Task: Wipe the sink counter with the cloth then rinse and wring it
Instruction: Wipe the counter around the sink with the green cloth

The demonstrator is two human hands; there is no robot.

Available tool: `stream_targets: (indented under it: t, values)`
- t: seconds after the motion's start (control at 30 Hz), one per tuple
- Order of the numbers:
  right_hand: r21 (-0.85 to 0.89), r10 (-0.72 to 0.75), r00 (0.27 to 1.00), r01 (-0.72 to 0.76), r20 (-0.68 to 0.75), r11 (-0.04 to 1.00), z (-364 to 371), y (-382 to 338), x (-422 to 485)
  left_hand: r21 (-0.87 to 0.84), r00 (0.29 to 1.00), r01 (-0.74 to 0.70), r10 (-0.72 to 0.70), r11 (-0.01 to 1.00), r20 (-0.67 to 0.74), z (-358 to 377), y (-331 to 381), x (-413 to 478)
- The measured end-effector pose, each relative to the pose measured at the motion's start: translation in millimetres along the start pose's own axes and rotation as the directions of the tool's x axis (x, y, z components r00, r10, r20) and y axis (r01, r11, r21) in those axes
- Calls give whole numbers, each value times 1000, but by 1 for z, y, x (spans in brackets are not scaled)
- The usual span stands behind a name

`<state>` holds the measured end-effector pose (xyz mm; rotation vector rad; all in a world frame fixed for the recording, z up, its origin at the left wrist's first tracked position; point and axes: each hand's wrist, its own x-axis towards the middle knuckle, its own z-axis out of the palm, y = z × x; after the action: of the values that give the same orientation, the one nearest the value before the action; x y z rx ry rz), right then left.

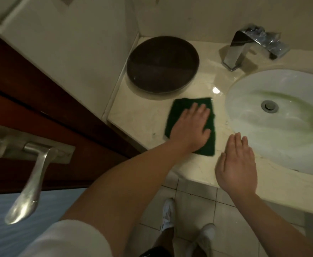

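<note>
The cloth (178, 108) is pressed flat on the counter (139, 117) near its front edge by the spread left hand (191, 127), flanked by the flat, straight-fingered right hand (235, 164), a dark tray (163, 64) behind and the sink basin (281, 117).

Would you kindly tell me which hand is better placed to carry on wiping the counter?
Left. The left hand lies flat on the cloth, which is spread on the counter. The right hand is over bare counter by the sink, off the cloth.

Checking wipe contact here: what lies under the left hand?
The green cloth lies flat under the left hand, on the counter. The hand covers the cloth's middle; the counter beneath the cloth is hidden.
</note>
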<state>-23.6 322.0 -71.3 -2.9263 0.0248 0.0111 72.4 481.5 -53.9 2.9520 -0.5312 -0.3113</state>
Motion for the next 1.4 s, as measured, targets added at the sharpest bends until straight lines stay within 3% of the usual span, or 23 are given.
stream_targets:
  t: [0.2, 0.43, 0.5, 0.6, 0.73, 0.8, 0.9, 1.0, 1.13, 1.23, 1.33, 1.4]
  values:
    - [17, 2, 1000, -2, -9, 1000, 1, 1, -1, -60, 914, 396, -399, 916, -75, -4, -68, -30]
    - [-15, 3, 1000, -2, 14, 1000, -3, 1, 0, -199, 649, 732, -756, 652, -89, 11, -39, -48]
    - [-5, -5, 1000, 5, 20, 1000, -3, 1, 1, -208, 618, 755, -781, 622, -94, 20, -2, -60]
    - [35, -71, 996, 70, 53, 997, -4, 12, 3, -224, 649, 731, -758, 645, -66, 33, 63, -74]
    - [-48, -292, 942, 303, 168, 952, -7, 49, 11, -145, 810, 577, -586, 804, -22, 48, 129, -72]
    - [-62, -292, 934, 310, 204, 949, -8, 56, 12, -135, 881, 468, -472, 873, 1, 49, 134, -73]
    - [-100, -265, 945, 288, 193, 953, -8, 49, 9, -121, 929, 366, -370, 923, -11, 41, 99, -70]
    - [-60, -227, 968, 234, 108, 970, -7, 38, 6, -78, 892, 445, -450, 892, -47, 23, 39, -51]
    - [22, -186, 980, 185, 72, 982, -2, 32, 6, -77, 727, 676, -680, 733, -94, 1, -43, -32]
    - [84, -189, 981, 186, 31, 979, -4, 35, 4, -100, 631, 766, -772, 635, -77, -3, -78, -30]
    - [115, -190, 982, 188, 0, 975, -5, 34, 3, -136, 584, 798, -809, 587, -62, -4, -82, -25]
    - [102, -185, 983, 182, 21, 978, -7, 34, 3, -124, 606, 782, -792, 610, -77, -4, -68, -18]
